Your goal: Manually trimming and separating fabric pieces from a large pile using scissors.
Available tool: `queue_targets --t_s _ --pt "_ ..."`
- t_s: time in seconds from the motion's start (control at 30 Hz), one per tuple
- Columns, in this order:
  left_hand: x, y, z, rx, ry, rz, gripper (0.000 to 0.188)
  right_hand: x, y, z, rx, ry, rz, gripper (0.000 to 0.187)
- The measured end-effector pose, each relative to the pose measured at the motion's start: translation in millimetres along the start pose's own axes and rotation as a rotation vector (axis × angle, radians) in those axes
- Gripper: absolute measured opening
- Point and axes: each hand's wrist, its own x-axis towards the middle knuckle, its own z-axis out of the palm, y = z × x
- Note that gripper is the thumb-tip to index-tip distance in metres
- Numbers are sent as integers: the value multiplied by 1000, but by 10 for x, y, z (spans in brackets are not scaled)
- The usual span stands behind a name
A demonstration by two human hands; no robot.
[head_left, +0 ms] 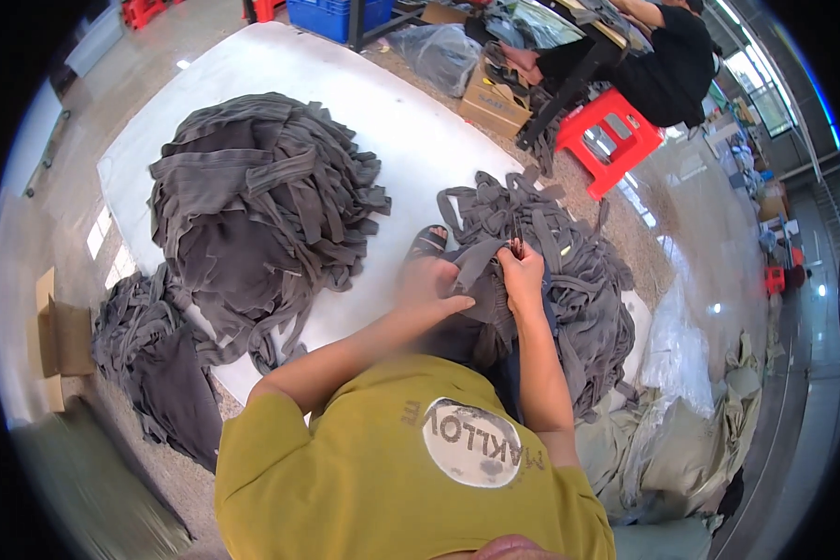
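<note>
A dark grey ribbed garment piece (483, 266) is stretched across my lap between both hands. My left hand (431, 283) grips its left side, thumb pointing right over the cloth; part of this hand is blurred. In my right hand (523, 271) is a slim dark tool, thread snips by the look of it (517, 241), points up, fingers closed round it beside the cloth's edge. A tangled heap of grey garment pieces (579, 299) lies just right of my lap. Beyond my left arm stands a tall round pile of similar pieces (252, 196).
A white sheet (383, 112) covers the floor under the piles. More grey garments (163, 364) lie at the left, by an open cardboard box (63, 341). Plastic-wrapped bundles (672, 439) sit at my right. Ahead are a red stool (609, 140) and a seated person (667, 65).
</note>
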Motion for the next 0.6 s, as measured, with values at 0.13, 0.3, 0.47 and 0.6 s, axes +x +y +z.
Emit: queue_targets --t_s 0.13,0.3,0.47,0.6 --pt "163 36 225 281 35 169 34 -14 53 -358 -378 15 28 13" --pt "363 6 375 -421 -152 -250 9 -247 207 -728 -52 66 49 27" --pt "484 333 188 -1089 -240 -470 5 -580 -265 -817 -20 83 75 19" --pt "462 283 134 -862 -315 -339 7 -691 -560 -818 -41 -162 46 23"
